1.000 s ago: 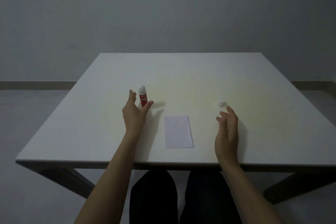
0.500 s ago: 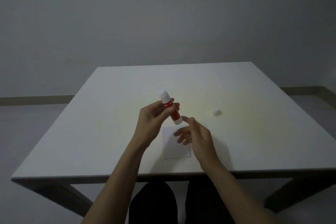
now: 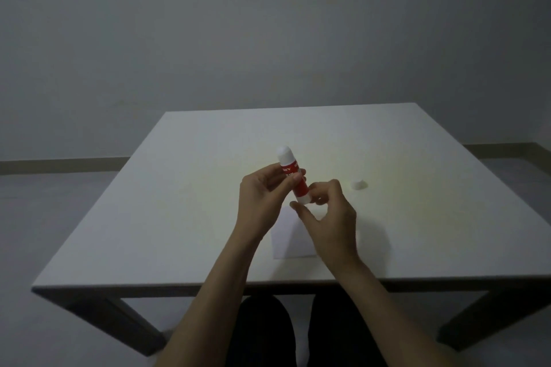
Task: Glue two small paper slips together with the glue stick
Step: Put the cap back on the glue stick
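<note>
A red glue stick point(image 3: 291, 168) with white ends is held above the white table point(image 3: 179, 202), tilted with one white end up and to the left. My left hand point(image 3: 264, 197) grips its red middle. My right hand point(image 3: 326, 217) pinches the lower white end between thumb and fingers. A white paper slip point(image 3: 287, 240) lies flat on the table under both hands, partly hidden by them. I see only one sheet shape; whether a second slip lies on it is unclear. A small white cap point(image 3: 358, 185) sits on the table to the right.
The table's near edge point(image 3: 268, 284) runs just above my dark-clothed legs point(image 3: 268, 334). A plain grey wall stands behind the table, with floor visible on both sides.
My left hand lifted the glue stick from where it stood on the table and brought it to the centre. My right hand moved left from near the cap and took hold of the stick's lower end.
</note>
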Demonstrator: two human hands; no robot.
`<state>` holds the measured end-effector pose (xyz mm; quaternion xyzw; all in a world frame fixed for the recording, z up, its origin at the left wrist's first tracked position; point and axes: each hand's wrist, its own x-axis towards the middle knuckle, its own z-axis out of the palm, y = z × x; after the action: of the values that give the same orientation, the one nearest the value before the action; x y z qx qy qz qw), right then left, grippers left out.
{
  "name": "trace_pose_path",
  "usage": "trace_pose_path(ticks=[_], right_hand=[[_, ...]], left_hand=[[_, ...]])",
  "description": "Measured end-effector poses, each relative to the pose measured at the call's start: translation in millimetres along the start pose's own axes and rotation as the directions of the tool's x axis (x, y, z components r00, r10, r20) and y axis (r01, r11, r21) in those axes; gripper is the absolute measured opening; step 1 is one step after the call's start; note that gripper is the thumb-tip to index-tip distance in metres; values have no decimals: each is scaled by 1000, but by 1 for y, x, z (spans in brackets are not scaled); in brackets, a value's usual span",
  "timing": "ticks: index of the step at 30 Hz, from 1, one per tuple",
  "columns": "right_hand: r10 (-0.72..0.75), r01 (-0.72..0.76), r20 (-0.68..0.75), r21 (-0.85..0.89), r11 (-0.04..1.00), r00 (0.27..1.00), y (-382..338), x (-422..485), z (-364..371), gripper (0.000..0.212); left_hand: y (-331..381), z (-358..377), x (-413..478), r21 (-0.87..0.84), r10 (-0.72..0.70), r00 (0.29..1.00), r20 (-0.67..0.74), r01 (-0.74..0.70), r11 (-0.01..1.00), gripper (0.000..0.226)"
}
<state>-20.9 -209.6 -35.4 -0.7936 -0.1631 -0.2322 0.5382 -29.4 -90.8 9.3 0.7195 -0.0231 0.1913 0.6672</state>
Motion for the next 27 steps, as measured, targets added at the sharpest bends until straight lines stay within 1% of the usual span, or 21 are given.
trace_pose_path(ticks=[1,2,4,6,8,9,10,11,12,13,14,16,18,19,20,21,22,24,25,26,27], right_hand=[[179,-193,106,141,971,978,-4,4,-3,41],[354,-429,266,319,845,896,-9,9,-6,51],[472,-790,633,496,361,613,-9,15,-8,55],[421,-861,775,508,27,471,-9,15,-11,46],[423,-804,764,581,-123,488,-10,13,-9,34],[418,-762,721,640,-100,552,-10,11,-7,31],[417,-708,627,704,57,657,-11,8,-5,29],[399,-600,465,720,350,790,-11,4,-3,26],[305,-393,248,598,699,919,-9,0,0,23],[122,-137,67,328,935,990,-6,-4,3,23],[-75,76,-19,62,995,997,-1,-6,4,25],[-160,159,-9,-71,985,987,1,-7,8,31],[206,-235,148,219,947,967,-9,1,5,35],[385,-507,342,427,748,857,-14,6,4,38],[461,-720,553,528,450,694,-15,10,4,44],[456,-829,699,522,201,551,-15,12,2,49],[424,-864,771,501,59,476,-14,13,1,49],[402,-843,776,538,-20,486,-14,13,0,36],[395,-803,737,596,6,549,-12,12,2,31],[386,-746,661,655,121,644,-11,10,4,27],[364,-652,545,683,329,755,-10,7,6,23]], left_hand=[[1,-2,0,-12,-8,1000,-3,8,1000,18],[1,-4,1,-24,-15,1000,-5,15,1000,17],[2,-8,1,-16,-12,1000,-15,12,1000,17],[4,-9,1,-30,1,1000,-19,-2,1000,15],[6,-8,1,-42,14,999,-33,-15,999,15],[6,-8,1,-39,11,999,-47,-12,999,14],[5,-7,1,-41,2,998,-64,-5,999,14],[4,-6,0,-47,-8,997,-76,4,999,14],[4,-6,-1,-51,-16,996,-82,12,999,15],[3,-5,-1,-47,-18,997,-81,14,999,15],[2,-5,-2,-32,-13,997,-76,11,999,16],[2,-7,-2,-5,2,998,-64,-3,1000,18],[3,-11,-1,-16,-8,998,-57,8,1000,18],[4,-14,0,-16,-11,998,-60,10,1000,17],[5,-16,0,-4,-6,998,-63,5,1000,16],[5,-17,0,9,3,998,-62,-2,1000,15],[6,-18,0,15,9,998,-62,-9,1000,14],[5,-19,0,21,11,997,-71,-9,1000,12],[5,-19,1,32,6,996,-87,-4,999,13],[3,-19,2,48,0,994,-112,6,999,14],[2,-19,3,64,-10,990,-139,19,998,15]])
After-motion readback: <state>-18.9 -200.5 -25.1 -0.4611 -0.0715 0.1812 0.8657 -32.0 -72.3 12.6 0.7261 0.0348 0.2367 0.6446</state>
